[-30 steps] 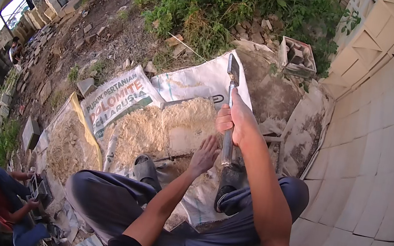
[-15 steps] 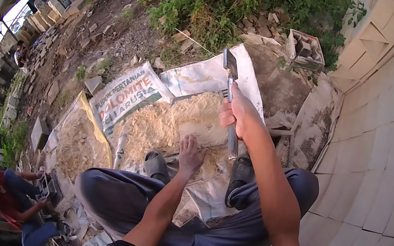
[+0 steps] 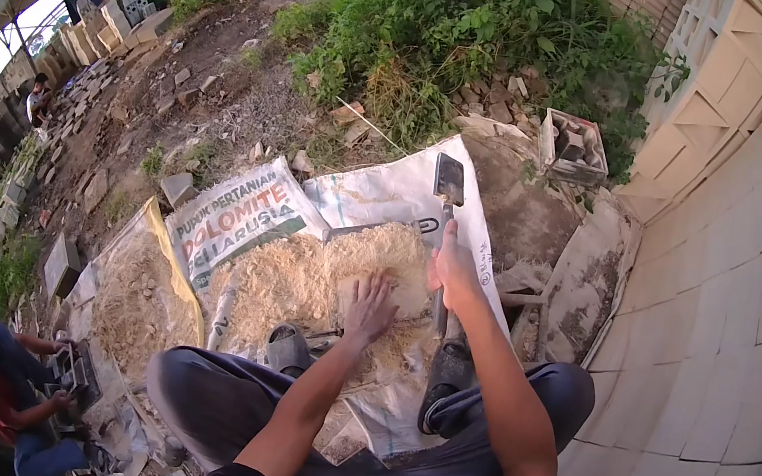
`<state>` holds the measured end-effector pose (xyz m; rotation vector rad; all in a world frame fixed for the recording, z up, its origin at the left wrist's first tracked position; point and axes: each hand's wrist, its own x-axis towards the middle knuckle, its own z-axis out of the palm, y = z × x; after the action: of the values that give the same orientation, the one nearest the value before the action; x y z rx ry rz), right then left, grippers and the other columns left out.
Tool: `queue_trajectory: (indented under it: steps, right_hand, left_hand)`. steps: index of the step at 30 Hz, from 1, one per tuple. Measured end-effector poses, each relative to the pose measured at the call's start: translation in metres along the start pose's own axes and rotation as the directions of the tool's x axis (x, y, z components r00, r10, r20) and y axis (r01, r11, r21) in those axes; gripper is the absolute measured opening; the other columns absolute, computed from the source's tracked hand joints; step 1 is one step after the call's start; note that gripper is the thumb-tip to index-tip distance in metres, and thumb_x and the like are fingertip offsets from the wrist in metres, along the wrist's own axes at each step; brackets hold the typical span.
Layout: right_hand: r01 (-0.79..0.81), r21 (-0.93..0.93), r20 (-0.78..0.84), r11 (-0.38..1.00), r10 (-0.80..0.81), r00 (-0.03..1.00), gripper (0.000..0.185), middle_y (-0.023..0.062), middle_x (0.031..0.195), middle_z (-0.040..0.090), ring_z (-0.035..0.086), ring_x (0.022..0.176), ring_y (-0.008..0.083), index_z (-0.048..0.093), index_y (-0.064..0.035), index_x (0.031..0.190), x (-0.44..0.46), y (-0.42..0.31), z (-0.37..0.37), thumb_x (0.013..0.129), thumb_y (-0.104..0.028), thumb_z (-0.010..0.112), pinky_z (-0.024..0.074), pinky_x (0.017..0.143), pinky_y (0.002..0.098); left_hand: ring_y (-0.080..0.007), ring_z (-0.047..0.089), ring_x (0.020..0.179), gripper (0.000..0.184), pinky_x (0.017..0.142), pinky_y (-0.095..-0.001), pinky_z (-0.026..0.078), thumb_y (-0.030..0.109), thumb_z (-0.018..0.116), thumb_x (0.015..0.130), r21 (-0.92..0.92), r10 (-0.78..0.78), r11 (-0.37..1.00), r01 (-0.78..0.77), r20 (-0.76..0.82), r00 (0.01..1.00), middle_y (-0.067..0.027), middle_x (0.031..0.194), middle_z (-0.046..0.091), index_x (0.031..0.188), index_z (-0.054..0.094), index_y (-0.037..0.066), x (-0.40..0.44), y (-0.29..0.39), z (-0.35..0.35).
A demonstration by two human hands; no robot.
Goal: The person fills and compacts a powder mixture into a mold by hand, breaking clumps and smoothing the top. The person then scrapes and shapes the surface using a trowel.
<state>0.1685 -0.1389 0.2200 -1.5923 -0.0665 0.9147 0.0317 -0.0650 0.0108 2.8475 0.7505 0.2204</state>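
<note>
My left hand (image 3: 371, 309) lies flat, fingers spread, on a pale smooth slab (image 3: 408, 298) dusted with sandy powder. In my right hand (image 3: 454, 273) is a hammer-like tool (image 3: 449, 181) with a metal handle and a dark rectangular head. The fist closes round its handle, head pointing away from me, above the slab's right side. Crumbly tan powder (image 3: 274, 272) surrounds the slab, between my sandalled feet and beyond. A dark metal bar (image 3: 368, 228) with a looped end borders the powder's far side, partly covered.
A printed white sack (image 3: 244, 209) and a plain white sack (image 3: 374, 183) lie beyond the powder. More sand (image 3: 143, 302) is at left. A crate of rubble (image 3: 574, 148) stands far right, near stacked pale panels (image 3: 711, 314). A co-worker (image 3: 15, 381) handles a block mould lower left.
The tool has come down slightly and turned, showing more of its head's broad face. My left hand still lies on the slab, and the view has shifted a little.
</note>
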Motion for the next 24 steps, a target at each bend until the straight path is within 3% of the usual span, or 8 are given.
queue_trajectory:
  steps: [2,5,8,12,14,18,22,24]
  right_hand:
    - [0.082,-0.058,-0.017,0.995,-0.084,0.996,0.057,-0.0021,0.048,0.034,0.03,0.034,0.0107,0.04,-0.0088,0.065,0.022,0.041,-0.008,0.09,-0.06,0.036,0.026,0.033,0.0263]
    - [-0.09,-0.259,-0.101,0.962,0.066,0.993,0.06,-0.0017,0.047,0.036,0.034,0.035,0.0115,0.04,-0.0099,0.058,0.042,0.093,-0.026,0.088,-0.061,0.039,0.028,0.033,0.0269]
    - [-0.112,-0.446,-0.074,0.888,0.088,0.993,0.058,-0.0007,0.048,0.041,0.037,0.036,0.011,0.048,-0.0081,0.06,0.053,0.138,-0.031,0.088,-0.059,0.042,0.0315,0.034,0.0264]
    - [-0.111,-0.444,0.001,0.889,0.125,0.992,0.058,0.0008,0.049,0.044,0.042,0.036,0.0117,0.051,-0.006,0.063,0.07,0.19,-0.028,0.089,-0.057,0.044,0.035,0.035,0.0266]
    - [-0.077,-0.608,-0.024,0.79,0.078,0.997,0.064,0.0149,0.056,0.057,0.062,0.05,0.0229,0.056,0.0023,0.065,0.058,0.211,-0.026,0.09,-0.054,0.04,0.0489,0.047,0.0347]
    - [-0.135,-0.673,-0.123,0.728,0.069,0.99,0.064,0.0154,0.057,0.058,0.061,0.049,0.0279,0.057,0.0032,0.066,0.065,0.27,-0.048,0.09,-0.054,0.041,0.0491,0.052,0.0385]
    - [-0.296,-0.333,0.011,0.895,0.317,0.948,0.063,0.0029,0.046,0.048,0.049,0.039,0.0135,0.05,-0.0059,0.055,0.05,0.208,-0.039,0.089,-0.058,0.04,0.0387,0.041,0.0275]
    - [-0.065,-0.674,-0.118,0.736,-0.02,0.993,0.068,0.0184,0.056,0.056,0.057,0.06,0.0368,0.06,0.0025,0.062,0.065,0.204,-0.04,0.089,-0.057,0.04,0.043,0.067,0.0466]
  left_hand:
    - [-0.0285,0.012,0.139,0.067,0.112,-0.0467,0.008,0.043,0.042,0.089,-0.016,-0.014,1.0,0.013,-0.073,0.997,-0.0112,0.15,0.016,0.141,0.023,0.004,0.019,-0.013,-0.013]
    - [-0.0283,0.011,0.139,0.068,0.112,-0.0462,0.006,0.042,0.042,0.089,-0.057,-0.087,0.995,0.079,-0.169,0.982,-0.0116,0.149,0.017,0.142,0.021,0.005,0.036,-0.045,0.004]
    - [-0.0256,0.01,0.139,0.068,0.113,-0.045,0.006,0.043,0.041,0.089,-0.058,-0.156,0.987,0.148,-0.18,0.971,-0.0101,0.15,0.017,0.143,0.02,0.007,0.049,-0.051,0.012]
    - [-0.0219,0.01,0.14,0.066,0.113,-0.044,0.006,0.044,0.038,0.089,-0.032,-0.179,0.984,0.176,-0.161,0.971,-0.0072,0.15,0.016,0.143,0.02,0.01,0.044,-0.055,0.01]
    - [-0.0233,0.015,0.138,0.066,0.113,-0.0454,0.006,0.043,0.041,0.088,-0.072,-0.205,0.978,0.195,-0.171,0.964,-0.0077,0.149,0.02,0.143,0.022,0.011,0.043,-0.057,0.007]
    - [-0.0224,0.014,0.139,0.066,0.113,-0.0444,0.006,0.042,0.042,0.087,-0.068,-0.195,0.98,0.185,-0.188,0.963,-0.0065,0.149,0.019,0.143,0.022,0.012,0.042,-0.055,0.004]
    - [-0.0219,0.013,0.139,0.066,0.113,-0.0448,0.006,0.04,0.042,0.087,-0.077,-0.203,0.978,0.194,-0.149,0.968,-0.0064,0.15,0.018,0.143,0.021,0.012,0.044,-0.056,0.0]
    - [-0.022,0.013,0.139,0.065,0.113,-0.0456,0.005,0.038,0.042,0.087,-0.114,-0.202,0.976,0.187,-0.142,0.969,-0.0069,0.149,0.019,0.143,0.022,0.011,0.044,-0.053,-0.001]
